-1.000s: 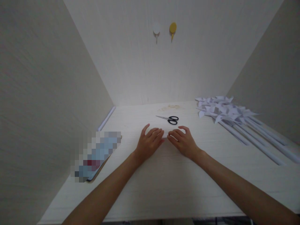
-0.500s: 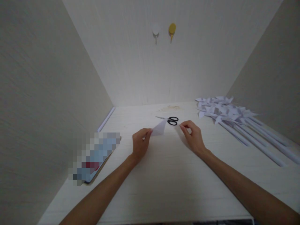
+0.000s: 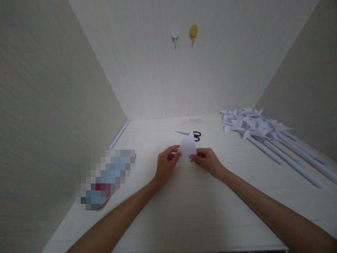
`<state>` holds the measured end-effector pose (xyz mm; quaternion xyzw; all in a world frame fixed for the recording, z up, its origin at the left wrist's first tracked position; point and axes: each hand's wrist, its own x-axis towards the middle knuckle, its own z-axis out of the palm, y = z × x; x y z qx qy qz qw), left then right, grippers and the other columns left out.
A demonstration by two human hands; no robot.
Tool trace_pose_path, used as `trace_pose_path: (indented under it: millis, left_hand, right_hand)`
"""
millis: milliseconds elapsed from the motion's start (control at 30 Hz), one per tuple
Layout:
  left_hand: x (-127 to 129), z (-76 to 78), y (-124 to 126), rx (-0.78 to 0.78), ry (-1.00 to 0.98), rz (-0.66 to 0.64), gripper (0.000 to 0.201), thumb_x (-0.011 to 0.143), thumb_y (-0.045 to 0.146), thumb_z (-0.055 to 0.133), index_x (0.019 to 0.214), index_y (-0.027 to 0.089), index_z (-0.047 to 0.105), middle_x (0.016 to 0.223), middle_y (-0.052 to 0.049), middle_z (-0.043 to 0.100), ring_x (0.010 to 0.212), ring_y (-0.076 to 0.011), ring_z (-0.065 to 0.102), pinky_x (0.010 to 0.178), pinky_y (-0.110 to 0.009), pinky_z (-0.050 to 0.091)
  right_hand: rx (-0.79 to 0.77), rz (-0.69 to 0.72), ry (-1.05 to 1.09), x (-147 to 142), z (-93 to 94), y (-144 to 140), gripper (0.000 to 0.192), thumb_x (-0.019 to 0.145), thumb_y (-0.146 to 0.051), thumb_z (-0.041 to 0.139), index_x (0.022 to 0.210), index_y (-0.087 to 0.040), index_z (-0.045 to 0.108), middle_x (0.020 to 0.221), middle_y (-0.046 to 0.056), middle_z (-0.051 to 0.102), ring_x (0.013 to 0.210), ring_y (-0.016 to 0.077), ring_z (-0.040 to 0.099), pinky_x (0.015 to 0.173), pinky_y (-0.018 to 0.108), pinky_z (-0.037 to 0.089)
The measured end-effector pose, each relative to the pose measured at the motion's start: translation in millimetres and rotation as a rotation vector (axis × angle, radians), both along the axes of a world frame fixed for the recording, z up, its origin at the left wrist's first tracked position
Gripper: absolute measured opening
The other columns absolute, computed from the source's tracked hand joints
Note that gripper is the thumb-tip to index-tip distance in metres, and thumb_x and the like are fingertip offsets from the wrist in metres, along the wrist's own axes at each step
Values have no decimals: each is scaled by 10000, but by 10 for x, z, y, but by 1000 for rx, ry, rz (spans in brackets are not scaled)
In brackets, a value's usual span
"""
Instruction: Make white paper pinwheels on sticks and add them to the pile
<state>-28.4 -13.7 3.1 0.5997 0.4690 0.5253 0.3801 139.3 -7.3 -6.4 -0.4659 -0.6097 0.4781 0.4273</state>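
Observation:
A small white triangle of paper (image 3: 187,149) is held up between my two hands, its point facing away from me. My left hand (image 3: 167,161) pinches its left edge between thumb and fingers. On the right edge, my right hand (image 3: 206,161) grips the same paper, thumb in front. Just behind the paper lie scissors with black handles (image 3: 197,134); their blades point left, and the paper's tip hides part of them.
Several white paper pinwheels (image 3: 252,123) on rolled paper sticks lie at the right. A rolled paper tube (image 3: 119,135) rests along the left wall. A blurred-out flat object (image 3: 109,179) lies at the left. Two hooks, one white (image 3: 175,33) and one yellow (image 3: 193,31), hang on the back wall.
My right hand has moved left and down and taken hold of the paper's right edge. My left hand has shifted slightly right and down, and the paper has turned point-up.

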Motion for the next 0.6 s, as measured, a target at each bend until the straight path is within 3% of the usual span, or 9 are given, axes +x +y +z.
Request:
trace_pose_path:
  millis: [200,367,500,600]
  left_hand:
    - [0,34,30,-161,-112,-39,271,583,274,675,819,141,653,724,-34,668,558,-112,579,467,-201,470]
    - [-9,53,8,-184,-45,-100,177,584,237,668,737,148,670,694,-25,664,574,-118,580,489,-208,466]
    - [-1,63,4,-173,-92,-46,408,523,215,710,918,151,628,650,6,625,492,-87,537,481,-209,448]
    - [6,29,44,-195,-326,30,487,521,225,713,978,152,560,675,4,622,549,-94,562,549,-226,466]
  right_hand:
    - [25,27,18,-19,14,-30,208,632,-351,621,577,-151,605,496,-20,549,460,93,472,436,214,345]
    - [16,19,174,-29,21,-46,220,597,-354,652,692,-158,626,637,8,634,604,155,579,540,269,453]
    - [-35,-111,257,-7,-10,-21,232,603,-334,658,714,-143,591,553,-6,609,441,104,523,409,223,405]
    - [-74,-116,273,-14,7,-31,235,598,-323,673,691,-149,545,503,-18,594,430,108,554,394,201,405]
